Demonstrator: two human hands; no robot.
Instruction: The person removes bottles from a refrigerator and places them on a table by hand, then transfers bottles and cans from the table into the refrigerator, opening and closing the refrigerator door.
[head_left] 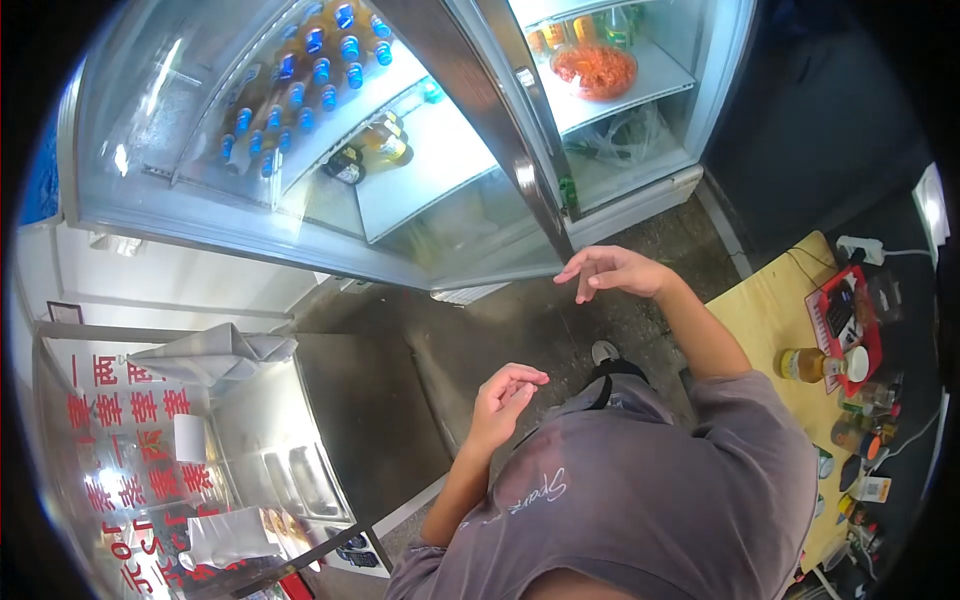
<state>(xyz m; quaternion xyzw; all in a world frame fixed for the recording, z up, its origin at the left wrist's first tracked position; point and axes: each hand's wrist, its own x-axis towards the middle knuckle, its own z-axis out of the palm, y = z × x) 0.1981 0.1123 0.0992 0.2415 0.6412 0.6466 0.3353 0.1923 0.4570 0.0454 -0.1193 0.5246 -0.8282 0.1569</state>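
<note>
My right hand (615,274) is held out in front of me, near the lower end of the metal door edge (527,178) of a glass-fronted fridge. Its fingers are spread and slightly bent, with nothing in them; whether a fingertip touches the door is unclear. My left hand (508,402) hovers in front of my body, loosely curled, and no object shows in it. Behind the glass, blue-capped bottles (321,71) stand in rows on an upper shelf. Lower down are some darker bottles (346,165). On the right side, a bowl of orange-red food (594,72) rests on a shelf.
To the right, a wooden table (752,296) carries a bottle of amber liquid (803,365), a red tray (866,318) and several jars. At lower left stands a glass-and-metal counter (290,410) with red lettering and a grey cloth (215,357). Dark floor (400,330) lies between.
</note>
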